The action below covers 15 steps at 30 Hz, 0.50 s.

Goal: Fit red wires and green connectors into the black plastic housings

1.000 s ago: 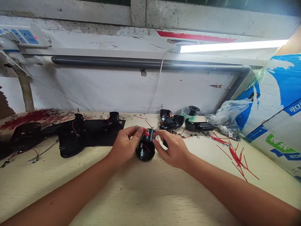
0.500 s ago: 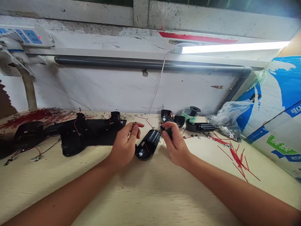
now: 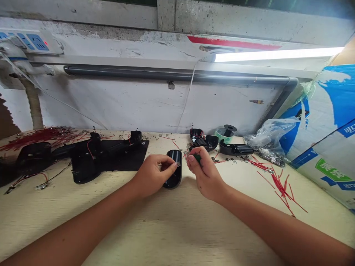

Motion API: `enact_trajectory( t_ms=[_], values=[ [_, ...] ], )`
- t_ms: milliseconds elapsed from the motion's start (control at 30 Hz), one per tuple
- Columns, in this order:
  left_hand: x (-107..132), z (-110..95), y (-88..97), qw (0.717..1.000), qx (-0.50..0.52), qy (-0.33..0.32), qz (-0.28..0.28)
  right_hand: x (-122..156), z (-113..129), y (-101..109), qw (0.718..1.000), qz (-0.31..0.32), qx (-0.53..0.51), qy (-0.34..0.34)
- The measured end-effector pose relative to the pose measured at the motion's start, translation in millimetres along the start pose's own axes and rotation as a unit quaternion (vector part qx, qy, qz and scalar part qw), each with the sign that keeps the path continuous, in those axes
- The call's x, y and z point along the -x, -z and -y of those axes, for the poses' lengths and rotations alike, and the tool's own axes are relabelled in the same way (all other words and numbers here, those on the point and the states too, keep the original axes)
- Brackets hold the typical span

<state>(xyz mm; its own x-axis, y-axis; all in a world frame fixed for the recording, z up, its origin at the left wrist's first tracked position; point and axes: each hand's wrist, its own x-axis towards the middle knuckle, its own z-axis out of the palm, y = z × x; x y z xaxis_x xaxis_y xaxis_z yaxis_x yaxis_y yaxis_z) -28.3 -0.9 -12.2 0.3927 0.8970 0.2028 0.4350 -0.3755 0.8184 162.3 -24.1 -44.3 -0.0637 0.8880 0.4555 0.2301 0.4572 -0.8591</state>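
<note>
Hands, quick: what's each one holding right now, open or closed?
Left hand: closed, pinching the black rounded plastic shell at its rim.
Right hand: closed on a small dark green object, mostly hidden.

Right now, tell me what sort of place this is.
Likely a small assembly workshop: black plastic housings and cut red wires strewn over a worn workbench, a tube light fixed low on the wall.

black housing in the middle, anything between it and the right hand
Nothing visible. The right hand, closed on a green-handled tool, sits just right of the black housing, with only a narrow gap of bare bench between. The left hand grips the housing from the other side.
</note>
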Motion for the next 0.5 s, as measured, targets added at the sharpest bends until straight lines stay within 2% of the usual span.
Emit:
enact_trajectory(
  t_ms=[167,500],
  values=[
    [0.0,-0.2,-1.9,0.998,0.044,0.026,0.042,3.6,4.1,-3.8,0.998,0.051,-0.007,-0.045],
    [1.7,3.0,-3.1,0.996,0.049,0.019,0.068,1.3,10.2,-5.3,0.993,0.097,0.018,-0.073]
  ],
)
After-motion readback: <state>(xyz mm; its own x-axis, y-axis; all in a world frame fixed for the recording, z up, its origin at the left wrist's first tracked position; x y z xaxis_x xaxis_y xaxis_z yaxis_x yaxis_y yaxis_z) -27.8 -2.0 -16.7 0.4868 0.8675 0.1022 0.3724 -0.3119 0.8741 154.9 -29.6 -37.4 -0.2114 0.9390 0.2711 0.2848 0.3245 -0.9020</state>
